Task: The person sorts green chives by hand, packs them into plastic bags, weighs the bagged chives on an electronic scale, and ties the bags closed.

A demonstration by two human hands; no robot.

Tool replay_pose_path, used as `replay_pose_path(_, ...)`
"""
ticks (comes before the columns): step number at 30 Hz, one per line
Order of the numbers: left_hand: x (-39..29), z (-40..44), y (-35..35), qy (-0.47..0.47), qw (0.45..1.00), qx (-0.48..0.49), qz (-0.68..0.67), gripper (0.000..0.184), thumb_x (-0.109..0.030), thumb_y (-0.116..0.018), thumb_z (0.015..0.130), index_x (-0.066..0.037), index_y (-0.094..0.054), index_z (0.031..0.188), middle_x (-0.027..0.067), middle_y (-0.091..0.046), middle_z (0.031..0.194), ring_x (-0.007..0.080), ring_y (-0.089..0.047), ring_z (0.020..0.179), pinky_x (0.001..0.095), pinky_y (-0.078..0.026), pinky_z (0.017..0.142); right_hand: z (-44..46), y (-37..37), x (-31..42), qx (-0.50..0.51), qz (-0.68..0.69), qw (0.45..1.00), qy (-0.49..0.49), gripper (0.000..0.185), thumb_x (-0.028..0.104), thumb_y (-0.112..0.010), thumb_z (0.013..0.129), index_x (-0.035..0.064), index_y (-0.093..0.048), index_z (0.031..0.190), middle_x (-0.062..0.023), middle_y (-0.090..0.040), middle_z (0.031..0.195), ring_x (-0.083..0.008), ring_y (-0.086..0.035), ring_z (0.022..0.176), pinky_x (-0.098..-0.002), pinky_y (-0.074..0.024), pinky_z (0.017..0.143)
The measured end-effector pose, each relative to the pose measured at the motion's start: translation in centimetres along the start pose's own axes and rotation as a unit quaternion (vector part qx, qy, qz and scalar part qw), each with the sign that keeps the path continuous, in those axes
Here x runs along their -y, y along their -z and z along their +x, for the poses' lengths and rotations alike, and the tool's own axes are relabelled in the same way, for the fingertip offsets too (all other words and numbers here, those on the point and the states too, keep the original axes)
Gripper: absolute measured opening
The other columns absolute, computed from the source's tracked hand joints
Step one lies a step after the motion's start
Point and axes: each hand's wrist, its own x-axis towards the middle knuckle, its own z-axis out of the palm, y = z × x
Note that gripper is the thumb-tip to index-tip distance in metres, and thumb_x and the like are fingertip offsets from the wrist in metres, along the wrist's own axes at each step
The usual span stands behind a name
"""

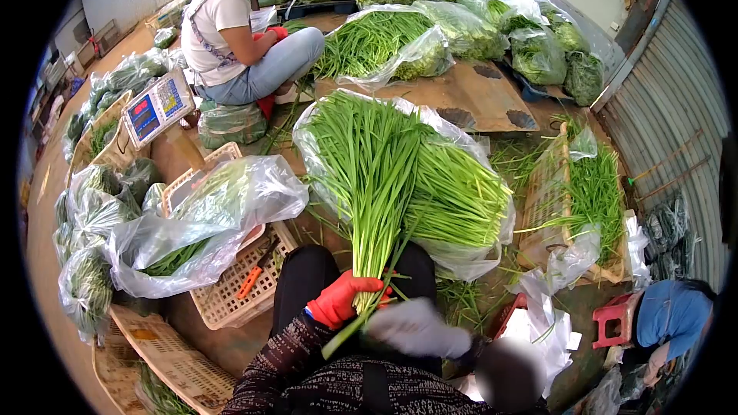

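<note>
My left hand (342, 300), in a red glove, is wrapped round the stem ends of a large bunch of garlic chives (361, 177) over my lap. The long green leaves fan out away from me. A few leaves hang loose below the grip. My right hand (419, 329), in a grey-white glove, is close beside the stem ends and smeared by motion; its fingers cannot be made out. Under and beyond the bunch, more garlic chives (457, 200) lie on an opened clear plastic bag (469, 265).
To the left, a crate (223, 303) holds an orange-handled knife (250, 280) beneath a plastic bag (265, 188); a digital scale (157, 107) stands behind. A co-worker (238, 46) sits beyond. Rightward are a crate of greens (596, 192) and a red stool (615, 319). Bagged greens (384, 38) line the back.
</note>
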Motion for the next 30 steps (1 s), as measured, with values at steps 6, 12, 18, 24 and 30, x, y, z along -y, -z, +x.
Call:
replay_pose_path(6,-0.6,-0.6,0.2,0.021,0.998,0.054,-0.016,0.039,-0.013,-0.055,0.085,0.005,-0.050,0.119,0.0122,-0.062,0.103,0.0181,-0.063,0.080,0.0279,-0.053,0.076,1.1,4.5,-3.0,-0.285,0.005,0.936,-0.205,0.021,0.023,-0.054,0.092,0.0049,-0.064,0.096,0.0001,-0.052,0.055,-0.0062,-0.040,0.045,-0.0251,-0.0301,0.042)
replay_pose_path(12,0.0,0.2,0.9,0.048,0.995,0.066,-0.065,0.044,-0.013,-0.054,0.085,0.004,-0.045,0.125,0.0158,-0.059,0.115,0.0174,-0.063,0.081,0.0263,-0.053,0.073,-1.1,2.3,-6.1,0.006,-0.585,0.800,-0.133,0.016,0.025,-0.057,0.080,0.0095,-0.055,0.079,-0.0090,-0.055,0.052,-0.0305,-0.056,0.046,-0.0423,-0.0416,0.042)
replay_pose_path(18,0.4,0.3,-0.3,-0.004,0.997,0.042,-0.072,0.037,-0.013,-0.056,0.083,0.001,-0.054,0.117,0.0128,-0.064,0.102,0.0148,-0.061,0.066,0.0262,-0.052,0.060,-1.4,-0.8,-6.6,0.133,-0.563,0.805,-0.127,0.022,0.032,-0.055,0.081,0.0113,-0.057,0.074,-0.0028,-0.053,0.051,-0.0243,-0.056,0.043,-0.0394,-0.0409,0.037)
replay_pose_path(24,0.1,0.0,-0.2,-0.020,0.997,-0.051,0.057,0.034,-0.012,-0.059,0.080,-0.004,-0.057,0.113,0.0015,-0.061,0.080,0.0086,-0.054,0.059,0.0217,-0.045,0.055,-1.9,2.8,-1.5,0.062,-0.119,0.988,-0.075,0.010,0.012,-0.057,0.080,0.0065,-0.063,0.074,-0.0106,-0.062,0.065,-0.0234,-0.063,0.061,-0.0335,-0.0491,0.054)
replay_pose_path(30,-0.2,0.1,-0.6,-0.035,0.996,-0.040,0.072,0.039,-0.005,-0.061,0.076,-0.003,-0.055,0.114,0.0038,-0.060,0.081,0.0102,-0.054,0.059,0.0242,-0.046,0.054,-7.5,16.5,-1.1,-0.538,-0.525,0.640,-0.160,0.044,0.011,-0.053,0.084,-0.0016,-0.042,0.125,-0.0201,-0.056,0.111,-0.0256,-0.057,0.092,-0.0363,-0.0462,0.080)
